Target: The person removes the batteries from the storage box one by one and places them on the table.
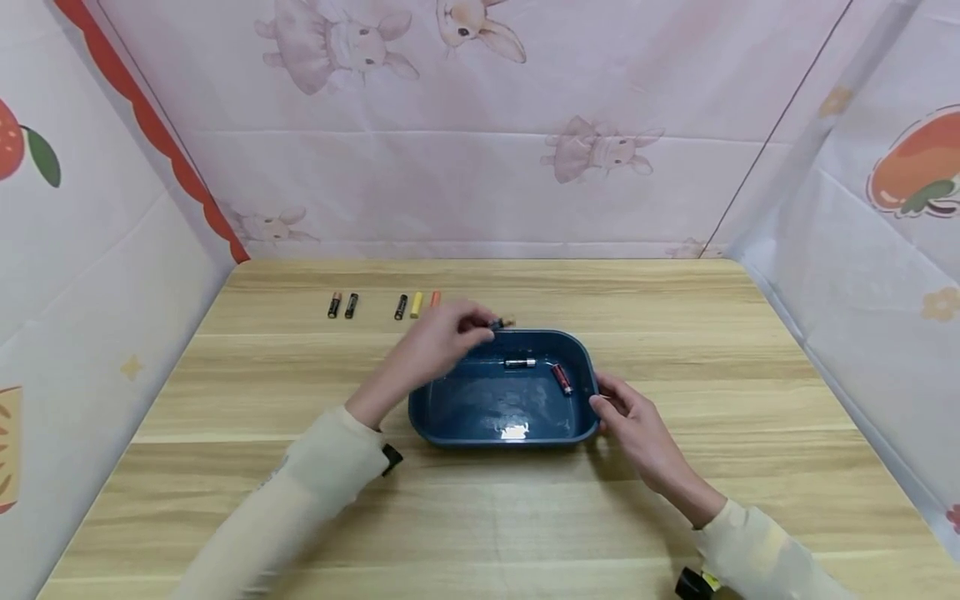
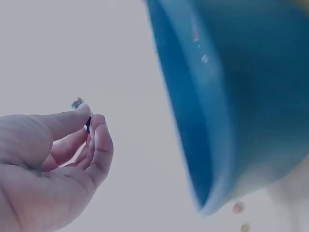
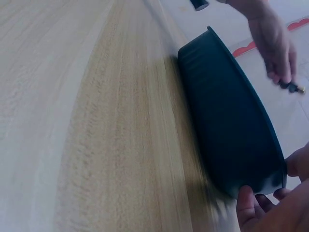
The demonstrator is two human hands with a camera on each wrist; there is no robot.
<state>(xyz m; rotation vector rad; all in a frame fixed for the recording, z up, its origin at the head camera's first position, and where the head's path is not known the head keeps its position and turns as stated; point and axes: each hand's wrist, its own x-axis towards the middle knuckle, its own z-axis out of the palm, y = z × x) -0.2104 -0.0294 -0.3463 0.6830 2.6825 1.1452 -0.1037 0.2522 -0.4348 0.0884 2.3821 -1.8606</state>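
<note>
My left hand [image 1: 442,335] pinches a small dark battery [image 1: 501,323] with a gold tip above the far rim of a dark blue plastic basin [image 1: 495,443]. In the left wrist view the thumb and fingertips of the left hand [image 2: 63,154] cover most of the battery. Inside the basin lie a black-and-silver battery [image 1: 520,362], near the far wall, and a red battery [image 1: 561,379] to the right. My right hand [image 1: 637,429] grips the basin's right end, thumb at the rim. From the right wrist, the basin's outer side [image 3: 227,111] shows.
Along the table's far left stand or lie, I cannot tell which, black batteries [image 1: 334,305], a yellow battery [image 1: 416,305] and an orange battery [image 1: 436,298], partly behind the left hand. The wooden table [image 1: 712,333] meets printed cloth walls [image 1: 480,192] at its back and sides.
</note>
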